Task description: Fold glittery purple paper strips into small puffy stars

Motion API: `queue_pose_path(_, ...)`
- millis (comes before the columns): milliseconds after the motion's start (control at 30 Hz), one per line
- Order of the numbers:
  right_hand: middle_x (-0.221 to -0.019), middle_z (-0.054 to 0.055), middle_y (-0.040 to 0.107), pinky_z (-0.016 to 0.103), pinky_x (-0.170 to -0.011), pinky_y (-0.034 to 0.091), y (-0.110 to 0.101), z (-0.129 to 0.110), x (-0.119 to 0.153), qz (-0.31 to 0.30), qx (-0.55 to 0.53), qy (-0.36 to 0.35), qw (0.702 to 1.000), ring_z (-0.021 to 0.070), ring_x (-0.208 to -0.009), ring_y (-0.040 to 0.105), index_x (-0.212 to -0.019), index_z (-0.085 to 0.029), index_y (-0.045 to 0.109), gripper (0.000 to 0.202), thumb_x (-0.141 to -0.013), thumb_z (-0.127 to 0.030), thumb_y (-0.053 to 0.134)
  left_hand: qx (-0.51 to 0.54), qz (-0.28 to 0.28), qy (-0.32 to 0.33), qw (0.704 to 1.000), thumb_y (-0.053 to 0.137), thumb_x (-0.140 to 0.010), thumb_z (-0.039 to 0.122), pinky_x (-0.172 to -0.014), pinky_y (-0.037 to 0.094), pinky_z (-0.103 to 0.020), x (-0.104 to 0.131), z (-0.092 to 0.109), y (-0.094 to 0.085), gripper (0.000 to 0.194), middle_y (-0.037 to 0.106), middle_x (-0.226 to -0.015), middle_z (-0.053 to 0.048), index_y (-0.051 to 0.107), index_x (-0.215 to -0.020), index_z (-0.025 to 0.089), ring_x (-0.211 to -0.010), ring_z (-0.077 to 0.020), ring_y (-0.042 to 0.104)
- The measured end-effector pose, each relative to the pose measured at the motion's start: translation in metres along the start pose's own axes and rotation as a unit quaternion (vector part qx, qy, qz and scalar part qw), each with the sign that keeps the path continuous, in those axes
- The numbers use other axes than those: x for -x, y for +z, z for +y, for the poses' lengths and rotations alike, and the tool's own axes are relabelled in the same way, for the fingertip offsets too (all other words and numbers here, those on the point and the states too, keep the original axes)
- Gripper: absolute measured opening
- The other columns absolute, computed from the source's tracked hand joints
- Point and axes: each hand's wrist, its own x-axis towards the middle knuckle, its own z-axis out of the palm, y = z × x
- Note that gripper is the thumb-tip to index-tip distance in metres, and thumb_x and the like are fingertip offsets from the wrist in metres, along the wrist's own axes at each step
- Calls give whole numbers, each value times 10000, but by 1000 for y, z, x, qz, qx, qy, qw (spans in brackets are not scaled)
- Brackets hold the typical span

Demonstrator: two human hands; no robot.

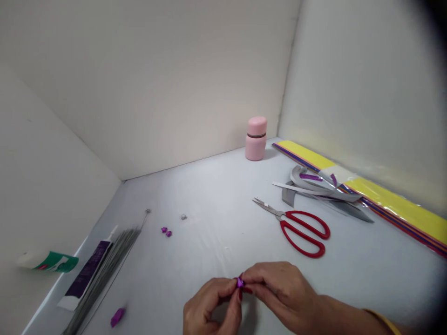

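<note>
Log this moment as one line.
Left hand: pinching purple piece | right hand: pinching same piece | red-handled scissors: lying flat | pink container: upright

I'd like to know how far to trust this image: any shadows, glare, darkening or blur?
Head view: soft shadows beside the pink flask and below the right hand's fingers; small glints on the plastic-wrapped yellow pack; dark right-hand corners; the purple piece at lower left looks slightly soft.

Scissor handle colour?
Red: the scissor handles show it clearly in the head view.
</note>
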Motion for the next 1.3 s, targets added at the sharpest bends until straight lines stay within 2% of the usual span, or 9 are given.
queue_pose_path(100, -793, 37, 713, 190, -651, 486, -1, -1, 0, 0, -34, 51, 998, 125, -710, 655, -926, -175, 639, 161, -863, -179, 490, 10, -15, -5, 1000, 608, -743, 154, -575, 532, -179, 0, 0, -1, 165, 726, -730, -5, 691, -865, 228, -614, -119, 666)
queue_pose_path(300, -816, 55, 698, 238, -653, 476, 1, -4, -3, -14, -155, 135, 979, 148, -728, 630, -926, -166, 642, 181, -870, -265, 500, -42, -22, 35, 998, 585, -769, 136, -597, 508, -162, -2, -1, -5, 149, 710, -721, 13, 667, -848, 232, -625, -102, 656)
queue_pose_path(367, -759, 50, 677, 237, -610, 462, 5, -4, -5, -23, -247, 197, 948, 143, -686, 611, -878, -153, 632, 212, -849, -339, 536, -57, -22, 72, 996, 579, -766, 116, -603, 510, -179, -1, -4, -5, 161, 705, -716, -1, 658, -857, 222, -629, -115, 653)
queue_pose_path(467, -611, 8, 615, 213, -531, 412, 9, -4, -9, -35, -361, 297, 884, 107, -554, 560, -743, -135, 593, 296, -754, -428, 637, -70, -20, 113, 991, 568, -764, 93, -602, 515, -203, 1, -10, -3, 169, 696, -691, -19, 650, -858, 208, -622, -133, 643)
queue_pose_path(567, -569, -5, 603, 195, -480, 359, 10, -5, -12, -44, -416, 347, 839, 86, -482, 533, -703, -133, 564, 357, -689, -470, 680, -64, -27, 96, 993, 561, -787, 145, -599, 521, -211, 4, -16, -1, 157, 701, -710, -23, 654, -891, 216, -621, -139, 649)
queue_pose_path(700, -572, 7, 623, 182, -471, 334, 9, -10, -12, -25, -477, 359, 802, 78, -482, 539, -710, -120, 566, 375, -687, -478, 676, -58, -10, 56, 997, 570, -792, 198, -579, 524, -209, 4, -15, -1, 186, 702, -734, -8, 632, -963, 237, -611, -136, 653)
queue_pose_path(833, -556, 8, 628, 175, -463, 333, 11, -13, -12, -9, -497, 367, 786, 72, -469, 547, -698, -114, 569, 400, -665, -493, 693, -80, 17, 70, 994, 573, -767, 144, -571, 511, -193, 1, -8, -2, 98, 672, -678, 5, 614, -803, 225, -585, -125, 637)
queue_pose_path(1000, -543, 0, 627, 169, -456, 336, 12, -13, -11, -10, -507, 368, 779, 68, -455, 552, -707, -117, 570, 430, -644, -523, 700, -127, 22, 124, 984, 564, -752, 74, -609, 514, -189, -1, -2, -5, 177, 692, -680, -2, 632, -824, 221, -604, -128, 650)
queue_pose_path(1300, -520, 14, 638, 171, -430, 328, 13, -13, -9, -25, -494, 387, 778, 78, -430, 550, -648, -137, 524, 436, -640, -542, 686, -117, 14, 185, 976, 430, -898, 223, -571, 527, -238, -4, 2, -4, 221, 683, -676, -61, 645, -860, 191, -612, -166, 647)
